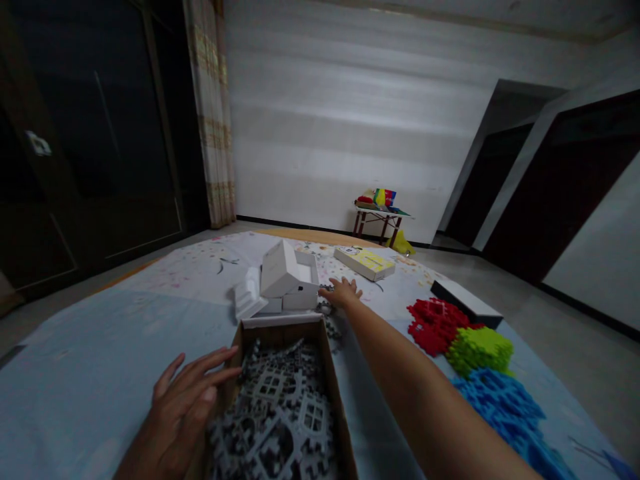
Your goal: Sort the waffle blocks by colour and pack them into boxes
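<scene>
The left hand (193,400) lies at the left edge of the open box (337,393), fingertips over its rim, loosely spread and clenched on nothing. Inside that box is a heap of grey interlocking pieces (280,407) (some shaped like little windows). The right hand (342,293) reaches out past the box's far right corner, fingers splayed, by a few loose grey pieces (333,327); whether it grips one, I cannot tell. Beyond the box, a white carton (280,273) stands open on the cloth-covered bench (100,360), with red pieces (435,323), green pieces (480,350) and blue pieces (505,403) piled to the right
</scene>
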Motion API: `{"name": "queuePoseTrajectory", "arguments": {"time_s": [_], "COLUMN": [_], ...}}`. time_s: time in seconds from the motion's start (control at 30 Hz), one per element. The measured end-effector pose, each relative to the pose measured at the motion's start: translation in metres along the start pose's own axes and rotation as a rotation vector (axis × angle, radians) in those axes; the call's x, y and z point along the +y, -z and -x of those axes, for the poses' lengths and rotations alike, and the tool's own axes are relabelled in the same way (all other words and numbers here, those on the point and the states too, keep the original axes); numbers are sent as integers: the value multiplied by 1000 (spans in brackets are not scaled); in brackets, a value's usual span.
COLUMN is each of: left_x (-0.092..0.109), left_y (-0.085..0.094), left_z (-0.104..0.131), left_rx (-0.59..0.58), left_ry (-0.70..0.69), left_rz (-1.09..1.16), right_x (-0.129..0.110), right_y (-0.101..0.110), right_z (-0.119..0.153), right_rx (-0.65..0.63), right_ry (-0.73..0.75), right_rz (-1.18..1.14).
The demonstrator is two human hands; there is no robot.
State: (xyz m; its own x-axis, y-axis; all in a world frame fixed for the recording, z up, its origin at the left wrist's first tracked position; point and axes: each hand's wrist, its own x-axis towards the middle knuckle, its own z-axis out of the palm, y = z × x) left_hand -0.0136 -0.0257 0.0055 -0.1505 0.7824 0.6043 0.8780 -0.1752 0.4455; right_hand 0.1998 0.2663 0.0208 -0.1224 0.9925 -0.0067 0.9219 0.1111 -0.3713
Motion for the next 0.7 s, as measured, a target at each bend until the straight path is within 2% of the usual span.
{"name": "queuePoseTrajectory", "arguments": {"time_s": [0.07, 0.17, 0.33, 0.57, 0.7], "left_x": [1, 3, 6, -8, -17], "left_y": [-1, 0, 6, 6, 4], "left_z": [1, 0, -2, -5, -6], "left_rx": [6, -13, -55, -118, -140], "left_ry": [9, 21, 46, 18, -11], "left_rz": [0, -5, -23, -57, -60], "right_x": [0, 6, 24, 63, 69], "right_y": [-6, -8, 0, 32, 58], "right_z": [-6, -3, 32, 103, 126], "right_rx": [-75, -152, -194, -282, -373], "right_ry": [13, 157, 356, 608, 638], "right_rz": [88, 155, 170, 215, 262]}}
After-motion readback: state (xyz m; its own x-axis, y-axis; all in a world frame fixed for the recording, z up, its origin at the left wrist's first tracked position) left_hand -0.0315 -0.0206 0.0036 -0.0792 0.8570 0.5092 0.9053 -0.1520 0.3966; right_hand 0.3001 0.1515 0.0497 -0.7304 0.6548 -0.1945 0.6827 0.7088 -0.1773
